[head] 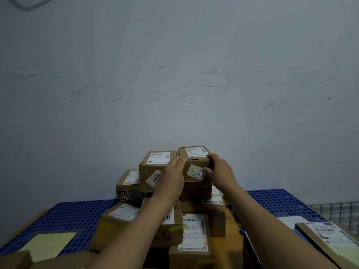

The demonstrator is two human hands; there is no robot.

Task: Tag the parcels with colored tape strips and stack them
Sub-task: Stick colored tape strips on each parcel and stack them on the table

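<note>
A small brown cardboard parcel with a white shipping label on its top (pixel 195 155) is being held at the top of the far right side of a pile of brown cardboard parcels (pixel 165 210), close against the pale scuffed wall (pixel 174 74). It is being gripped from both sides: the left hand (pixel 172 174) is being pressed flat against its left face with the fingers together, and the right hand (pixel 218 168) is being wrapped round its right near corner, fingers curled over the top edge and thumb set against the near face beside a tilted white sticker (pixel 195 171). Whether the parcel is being rested on the box beneath or carried just above it cannot be told. Just to its left, a second labelled brown parcel (pixel 155 164) is being shown at nearly the same height, the two sitting close together. Nearer in the pile, a strip of pale green tape (pixel 177 227) is being displayed on the near edge of one box. The pile is being borne by a blue perforated plastic pallet (pixel 68 216). On the near left a pale yellow sheet (pixel 48 244) is lying, and at the near right a flat labelled carton (pixel 328 237) is lying below a wire mesh rack (pixel 338 208).
</note>
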